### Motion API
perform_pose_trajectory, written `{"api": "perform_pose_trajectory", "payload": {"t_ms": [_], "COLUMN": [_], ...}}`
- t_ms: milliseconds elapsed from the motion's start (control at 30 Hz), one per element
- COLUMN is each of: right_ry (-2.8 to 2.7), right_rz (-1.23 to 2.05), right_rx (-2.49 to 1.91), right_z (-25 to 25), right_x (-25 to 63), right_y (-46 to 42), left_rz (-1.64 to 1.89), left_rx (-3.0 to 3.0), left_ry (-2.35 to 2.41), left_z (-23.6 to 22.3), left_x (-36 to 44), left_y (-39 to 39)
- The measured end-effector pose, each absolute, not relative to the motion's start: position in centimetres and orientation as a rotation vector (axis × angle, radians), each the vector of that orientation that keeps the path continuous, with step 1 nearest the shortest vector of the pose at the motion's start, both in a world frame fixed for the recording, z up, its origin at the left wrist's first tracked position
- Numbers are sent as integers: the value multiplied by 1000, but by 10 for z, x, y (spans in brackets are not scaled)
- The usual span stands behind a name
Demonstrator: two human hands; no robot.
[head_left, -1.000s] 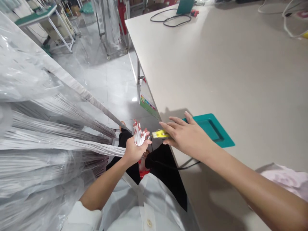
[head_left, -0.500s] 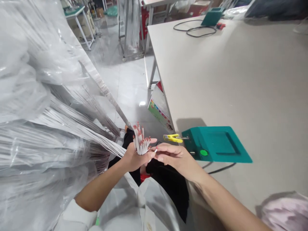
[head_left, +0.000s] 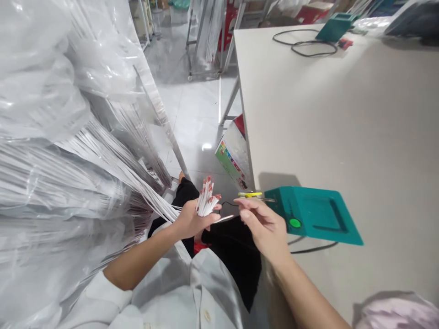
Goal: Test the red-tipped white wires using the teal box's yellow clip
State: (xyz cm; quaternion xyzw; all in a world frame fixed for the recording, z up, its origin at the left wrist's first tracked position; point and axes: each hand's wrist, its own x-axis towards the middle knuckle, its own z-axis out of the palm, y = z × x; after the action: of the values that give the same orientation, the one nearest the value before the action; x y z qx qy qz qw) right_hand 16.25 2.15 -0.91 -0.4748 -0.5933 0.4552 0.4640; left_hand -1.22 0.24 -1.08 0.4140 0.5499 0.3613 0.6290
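Note:
My left hand point(head_left: 194, 220) is closed around a bundle of white wires point(head_left: 206, 201) whose upright ends are reddish. A single wire point(head_left: 224, 219) sticks out sideways past my left thumb, toward my right hand. My right hand point(head_left: 262, 224) is a short way off with thumb and forefinger apart, and I see nothing between them. Just beyond its fingertips is a yellow clip point(head_left: 250, 195) on a metal rod at the left side of a teal box point(head_left: 318, 212); whether the fingers touch the clip I cannot tell. A round green button point(head_left: 295, 223) sits on the box.
Plastic-wrapped bundles of long white wires point(head_left: 61, 173) hang along my left. The pale table point(head_left: 336, 128) on my right carries another teal device point(head_left: 334, 27) with a looped black cable, and pinkish cloth point(head_left: 398, 313). A printed carton point(head_left: 233, 157) stands beneath the table edge.
My right hand has let go of the single wire's end and drawn away to the right, beside the yellow clip. That wire now points out from my left hand. The view has shifted slightly.

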Motion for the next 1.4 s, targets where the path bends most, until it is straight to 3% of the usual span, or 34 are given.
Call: {"api": "perform_pose_trajectory", "payload": {"t_ms": [133, 567, 800, 1000, 1400], "right_ry": [-1696, -1612, -1654, -1711, -1739], "right_rz": [854, 1062, 1003, 946, 954], "right_rx": [-1188, -1176, -1171, -1104, -1116], "right_z": [-8, -15, -23, -20, -12], "right_x": [154, 143, 147, 150, 162], "right_y": [16, 16, 17, 20, 28], "left_rz": [919, 844, 1118, 901, 830], "left_rx": [1010, 940, 775, 1159, 1373], "left_ry": [1298, 1120, 1421, 1314, 1482], "left_z": [-12, -18, -17, -1, -8], "left_x": [-9, -13, -12, -3, -1], "left_y": [5, 14, 20, 17, 10]}}
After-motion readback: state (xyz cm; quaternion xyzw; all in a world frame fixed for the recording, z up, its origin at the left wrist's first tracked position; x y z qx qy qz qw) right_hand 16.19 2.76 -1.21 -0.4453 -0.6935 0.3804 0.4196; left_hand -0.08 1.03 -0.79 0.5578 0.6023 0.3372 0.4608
